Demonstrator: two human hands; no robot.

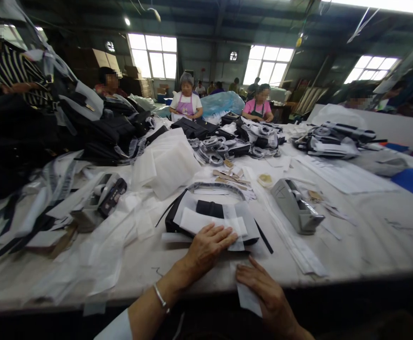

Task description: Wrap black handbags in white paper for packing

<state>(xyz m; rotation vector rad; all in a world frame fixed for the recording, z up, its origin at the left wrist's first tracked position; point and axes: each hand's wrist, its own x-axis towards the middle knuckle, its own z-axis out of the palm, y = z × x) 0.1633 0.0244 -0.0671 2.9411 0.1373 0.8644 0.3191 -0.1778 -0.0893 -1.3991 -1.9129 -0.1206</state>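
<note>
A black handbag (172, 218) lies in front of me, its curved handle (223, 185) wrapped in clear film. White foam sheets (195, 219) cover part of its face, and a translucent strip (231, 215) runs down over them. My left hand (209, 243) rests flat on the foam and the strip near the bag's lower edge, fingers stretched out. Nearer to me, at the table edge, my right hand (265, 290) pinches a small piece of translucent white sheet (248, 298) that hangs below the fingers.
Grey tape dispensers stand on both sides, one at left (98, 203) and another at right (296, 208). A stack of white foam sheets (172, 163) and cardboard scraps (229, 177) lie beyond the bag. Piled black bags (114, 130) fill the far left. Co-workers (187, 101) sit across the table.
</note>
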